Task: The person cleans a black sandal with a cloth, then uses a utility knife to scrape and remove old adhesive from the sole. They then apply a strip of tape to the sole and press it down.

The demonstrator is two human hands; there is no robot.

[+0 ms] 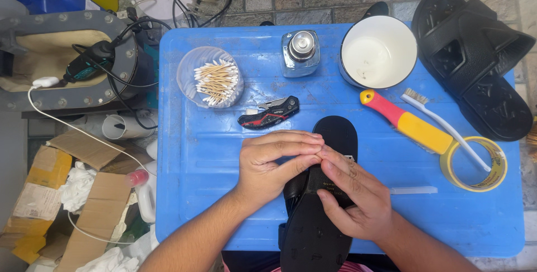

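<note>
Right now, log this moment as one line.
left hand: on black sandal strap | right hand: gripping strap | sandal: on blue table | folding knife: beside

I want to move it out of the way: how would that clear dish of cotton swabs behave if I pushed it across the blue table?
The clear dish looks thin and holds only cotton swabs, so it is probably very light and would slide easily. It sits low and wide, so tipping seems unlikely. The swabs lie loose and heaped, so a quick shove might scatter some onto the blue table.
</note>
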